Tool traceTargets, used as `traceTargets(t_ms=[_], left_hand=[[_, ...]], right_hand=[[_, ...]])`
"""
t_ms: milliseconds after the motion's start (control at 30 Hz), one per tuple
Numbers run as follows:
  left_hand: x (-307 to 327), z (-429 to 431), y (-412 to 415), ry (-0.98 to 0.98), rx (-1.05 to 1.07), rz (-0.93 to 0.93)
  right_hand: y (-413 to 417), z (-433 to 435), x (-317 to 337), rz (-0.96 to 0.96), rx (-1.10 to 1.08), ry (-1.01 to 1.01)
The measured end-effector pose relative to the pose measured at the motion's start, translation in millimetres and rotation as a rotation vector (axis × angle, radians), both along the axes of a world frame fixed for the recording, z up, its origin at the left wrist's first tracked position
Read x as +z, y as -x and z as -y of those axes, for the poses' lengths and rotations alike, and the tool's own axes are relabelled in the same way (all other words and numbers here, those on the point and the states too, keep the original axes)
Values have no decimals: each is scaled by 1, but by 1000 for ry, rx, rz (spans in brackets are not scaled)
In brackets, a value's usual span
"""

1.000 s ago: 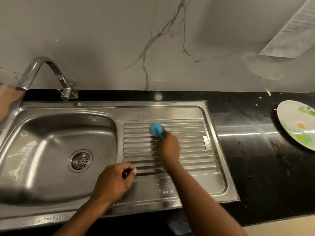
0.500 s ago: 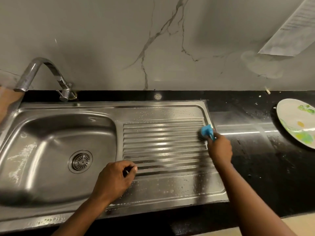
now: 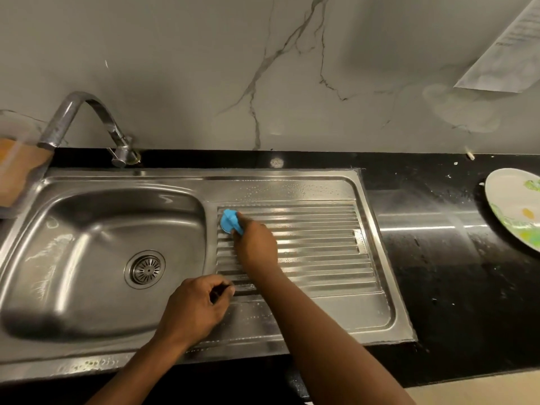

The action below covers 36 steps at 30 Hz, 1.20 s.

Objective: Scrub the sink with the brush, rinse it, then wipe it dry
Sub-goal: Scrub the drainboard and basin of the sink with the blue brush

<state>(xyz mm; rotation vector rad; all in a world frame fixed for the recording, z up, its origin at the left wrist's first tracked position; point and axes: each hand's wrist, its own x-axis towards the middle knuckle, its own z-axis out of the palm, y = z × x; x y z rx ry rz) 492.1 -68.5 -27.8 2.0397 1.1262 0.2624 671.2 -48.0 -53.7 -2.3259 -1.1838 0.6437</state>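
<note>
Head view: the blue brush [image 3: 230,221] sits on the ribbed drainboard [image 3: 315,247] of the steel sink [image 3: 187,346], at the drainboard's far left corner, just beside the basin [image 3: 96,244]. The right hand [image 3: 256,247] is closed around the brush's handle from the near side, so the blue head sticks out past the knuckles toward the wall. The left hand [image 3: 194,306] rests on the sink's front part, near the divide between basin and drainboard, curled into a loose fist; something dark shows between its fingers, too small to identify. Water beads dot the flat steel behind and in front of the ribs. The round drain [image 3: 145,269] lies in the basin floor, and a curved tap [image 3: 87,124] rises at the back left. A black countertop [image 3: 455,273] surrounds the sink, carrying a patterned plate [image 3: 517,209] at the right edge. Behind is a veined marble wall [image 3: 263,68], with a paper sheet [image 3: 505,51] at the upper right.
</note>
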Motion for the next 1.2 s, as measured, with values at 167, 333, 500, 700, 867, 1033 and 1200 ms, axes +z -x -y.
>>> traceTargets(t_ms=[167, 333, 500, 700, 867, 1033, 1200], left_hand=[[0, -5, 9, 2, 25, 35], [-6, -7, 25, 13, 62, 8], [-8, -6, 34, 19, 81, -7], [-3, -8, 46, 26, 126, -8], [-2, -13, 70, 21, 210, -12], [-8, -24, 92, 40, 147, -39], [-7, -49, 101, 8, 93, -58]], right_hand=[[-74, 24, 6, 33, -86, 29], [-171, 100, 28, 79, -443, 33], [-163, 77, 16, 64, -500, 0], [-27, -19, -4, 7, -148, -38], [14, -76, 3, 56, 18, 7], [25, -72, 7, 98, 34, 54], [68, 2, 12, 139, 50, 126]])
